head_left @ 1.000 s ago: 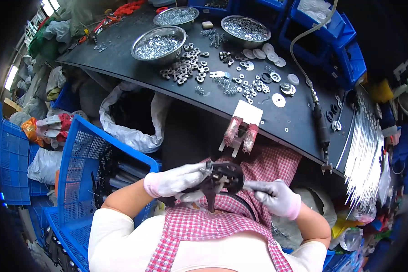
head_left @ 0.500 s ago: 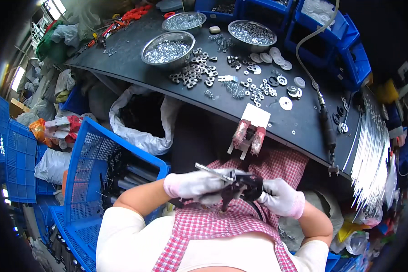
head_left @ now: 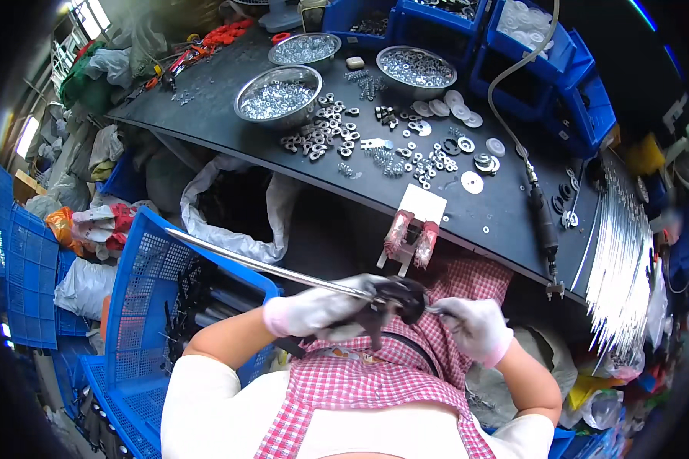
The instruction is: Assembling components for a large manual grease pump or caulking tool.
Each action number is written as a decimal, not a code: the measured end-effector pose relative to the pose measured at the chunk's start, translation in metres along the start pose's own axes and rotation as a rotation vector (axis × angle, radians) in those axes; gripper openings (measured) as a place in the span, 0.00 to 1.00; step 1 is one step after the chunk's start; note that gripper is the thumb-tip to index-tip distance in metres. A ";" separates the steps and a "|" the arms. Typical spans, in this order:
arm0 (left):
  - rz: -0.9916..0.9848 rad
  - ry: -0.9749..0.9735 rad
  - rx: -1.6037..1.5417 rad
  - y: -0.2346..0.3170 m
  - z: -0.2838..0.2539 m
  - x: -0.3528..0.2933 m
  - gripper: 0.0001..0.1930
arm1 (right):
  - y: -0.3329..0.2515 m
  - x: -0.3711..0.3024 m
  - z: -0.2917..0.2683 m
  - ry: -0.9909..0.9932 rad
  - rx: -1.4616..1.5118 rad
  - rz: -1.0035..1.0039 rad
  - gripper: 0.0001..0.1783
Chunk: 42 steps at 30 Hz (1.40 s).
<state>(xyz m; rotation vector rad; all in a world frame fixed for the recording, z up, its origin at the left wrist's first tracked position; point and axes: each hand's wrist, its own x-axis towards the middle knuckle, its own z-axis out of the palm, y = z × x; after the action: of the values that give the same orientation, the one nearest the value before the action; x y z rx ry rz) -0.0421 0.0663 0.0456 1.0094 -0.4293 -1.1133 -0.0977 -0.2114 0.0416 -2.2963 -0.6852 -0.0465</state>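
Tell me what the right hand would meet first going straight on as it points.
The right hand would likely meet the black part held by the left hand, though exact depth is unclear.

Workbench (head_left: pixel 214 122), 1: dark top, pale front edge, crossing the frame from upper left to right. Storage bins (head_left: pixel 587 115): blue, upper right, banked along the bench's rear. Window (head_left: pixel 88 19): bright, upper left. Light panel (head_left: pixel 27 136), 1: elongated, white, left side. Perforated crates (head_left: pixel 27 264): blue, far left. Floor (head_left: pixel 46 375): grey strip, lower left.
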 end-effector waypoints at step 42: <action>0.899 0.659 0.340 -0.017 -0.013 -0.015 0.14 | -0.101 -0.026 -0.170 0.534 -0.418 0.206 0.18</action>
<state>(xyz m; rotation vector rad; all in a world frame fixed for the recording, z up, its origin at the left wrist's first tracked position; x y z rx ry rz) -0.0482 0.0838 0.0269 1.2207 -0.4607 0.1186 -0.1423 -0.2752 0.2254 -2.5681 -0.1679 -0.7380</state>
